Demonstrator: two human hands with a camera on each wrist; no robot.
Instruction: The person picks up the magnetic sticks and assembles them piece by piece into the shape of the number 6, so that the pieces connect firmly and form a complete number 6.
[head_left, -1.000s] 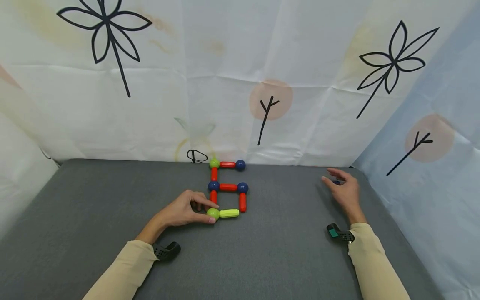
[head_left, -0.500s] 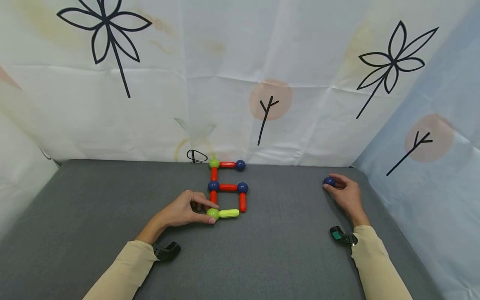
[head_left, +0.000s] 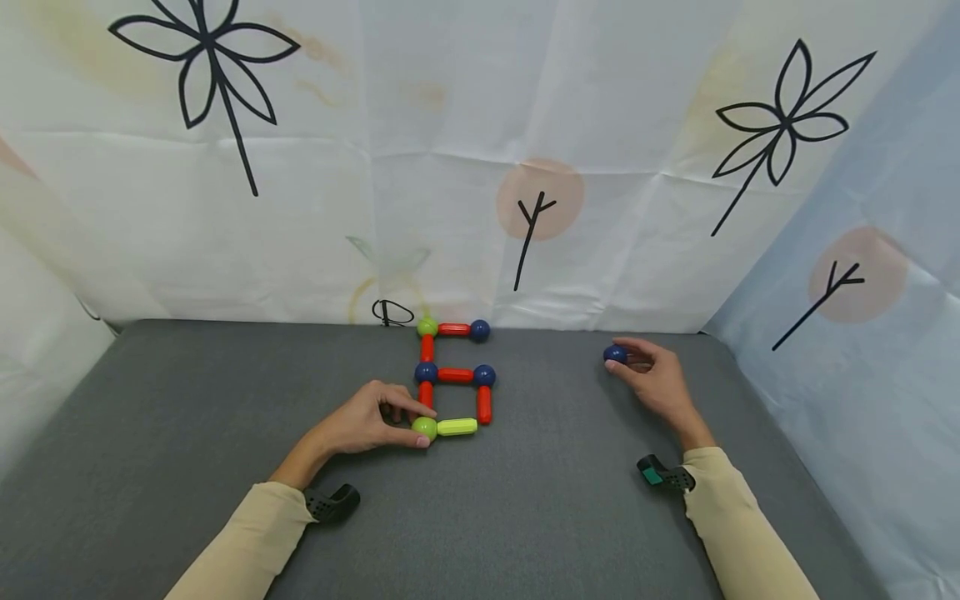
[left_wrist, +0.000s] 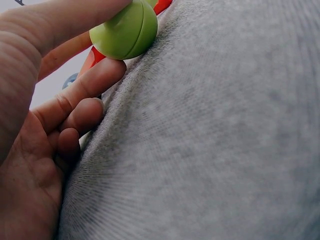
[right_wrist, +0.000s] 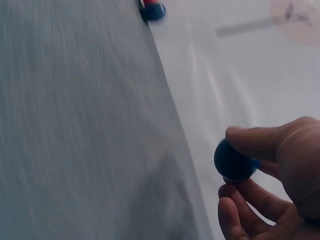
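My left hand (head_left: 375,417) pinches a green ball (head_left: 424,428) between thumb and fingers at the lower left corner of a figure built from balls and rods. A yellow-green rod (head_left: 457,427) runs right from that ball, its far end near the foot of an upright red rod (head_left: 484,405). Blue balls (head_left: 484,375) and red rods (head_left: 455,375) make up the middle, and another green ball (head_left: 427,327) tops the left column. Off to the right, my right hand (head_left: 654,383) pinches a loose blue ball (head_left: 615,354) by thumb and fingertips, seen close in the right wrist view.
The figure lies on a grey cloth-covered table (head_left: 540,517), its top row close to the back edge. A white sheet (head_left: 637,250) with leaf drawings rises behind, and a bluish sheet (head_left: 900,400) borders the right side.
My right hand first held the blue ball mostly hidden at the far right, then showed it at the fingertips, and has since carried it left. The left hand stays on the green ball.
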